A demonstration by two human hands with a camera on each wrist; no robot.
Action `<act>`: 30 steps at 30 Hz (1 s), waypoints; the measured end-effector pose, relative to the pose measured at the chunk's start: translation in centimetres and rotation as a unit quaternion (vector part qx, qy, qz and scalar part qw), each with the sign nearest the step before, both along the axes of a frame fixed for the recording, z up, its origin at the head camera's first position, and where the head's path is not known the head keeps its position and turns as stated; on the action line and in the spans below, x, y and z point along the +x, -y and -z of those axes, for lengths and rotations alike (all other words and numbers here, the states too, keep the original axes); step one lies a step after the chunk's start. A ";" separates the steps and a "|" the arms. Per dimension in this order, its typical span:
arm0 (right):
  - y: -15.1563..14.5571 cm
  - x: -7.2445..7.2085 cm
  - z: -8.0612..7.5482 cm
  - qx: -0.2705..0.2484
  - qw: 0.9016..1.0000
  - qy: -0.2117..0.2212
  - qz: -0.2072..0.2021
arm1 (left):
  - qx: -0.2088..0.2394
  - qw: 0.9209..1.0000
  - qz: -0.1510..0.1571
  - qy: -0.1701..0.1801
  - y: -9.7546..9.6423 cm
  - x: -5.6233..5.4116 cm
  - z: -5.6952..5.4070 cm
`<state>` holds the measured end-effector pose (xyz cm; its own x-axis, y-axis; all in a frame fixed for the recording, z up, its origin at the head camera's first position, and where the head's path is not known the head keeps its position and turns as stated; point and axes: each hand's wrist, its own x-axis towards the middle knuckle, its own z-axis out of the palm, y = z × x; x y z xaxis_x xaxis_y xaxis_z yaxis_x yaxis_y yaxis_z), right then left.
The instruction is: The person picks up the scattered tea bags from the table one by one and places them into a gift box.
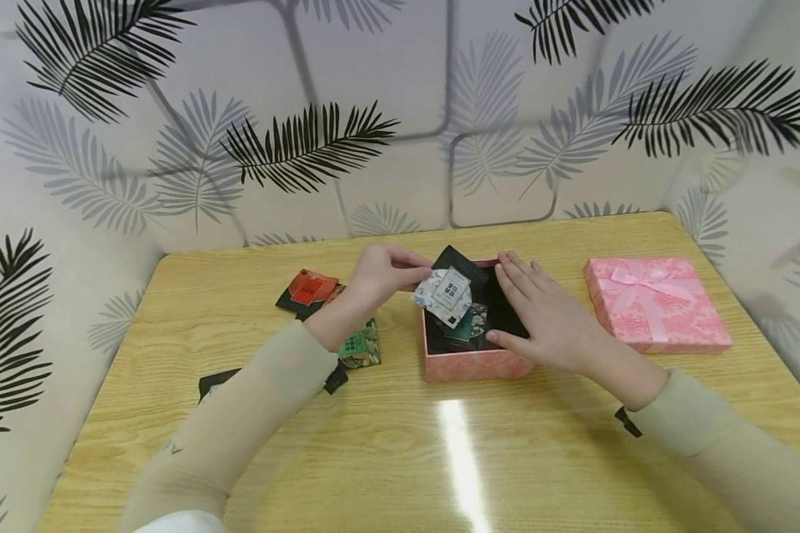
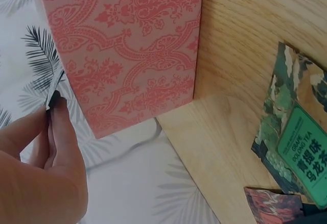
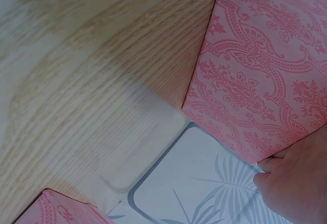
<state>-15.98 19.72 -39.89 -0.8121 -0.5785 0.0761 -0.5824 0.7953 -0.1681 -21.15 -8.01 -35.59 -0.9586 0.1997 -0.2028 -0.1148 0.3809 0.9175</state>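
My left hand point(image 1: 381, 270) pinches a tea packet point(image 1: 450, 297), white-patterned with a black end, between thumb and fingers. It overlaps the opening of a pink patterned box point(image 1: 476, 366); the left wrist view shows the packet edge-on beside the box wall point(image 2: 127, 55). Inside the black-lined box lies a dark green tea packet point(image 1: 458, 331), partly covered by the white one. With fairly straight fingers, my right hand point(image 1: 553, 318) rests over the box's right rim. In the right wrist view, only part of that hand point(image 3: 299, 180) shows at the pink wall.
A pink lid point(image 1: 690, 307) with a ribbon bow lies right of the box. Left of it are a red tea packet point(image 1: 312, 287) and a green grape oolong tea packet point(image 2: 301, 147). Another dark packet point(image 1: 216, 381) is partly hidden by my left sleeve. Patterned cloth hangs behind the wooden table point(image 1: 373, 459).
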 end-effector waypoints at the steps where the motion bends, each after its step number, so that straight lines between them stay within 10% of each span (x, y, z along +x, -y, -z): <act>1: 0.0 0.0 0.0 0.000 1.000 0.000 0.000 | -0.010 1.000 0.009 -0.003 -0.2 0.0 0.1; 7: -0.1 0.0 0.1 -0.003 1.000 -0.001 -0.003 | -0.096 0.992 0.071 -0.046 -1.2 0.0 0.3; 16: 0.0 -0.1 0.1 -0.002 1.000 0.000 -0.002 | -0.181 0.959 0.169 -0.137 -2.6 0.0 0.5; 30: -0.1 -0.1 0.1 0.007 1.000 0.007 0.001 | -0.219 0.940 0.209 -0.158 -4.1 0.9 1.0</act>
<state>-16.08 19.85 -39.97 -0.8140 -0.5781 0.0560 -0.5786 0.7986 -0.1659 -20.21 -3.87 -36.59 -0.8409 0.5364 -0.0717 0.3812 0.6812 0.6250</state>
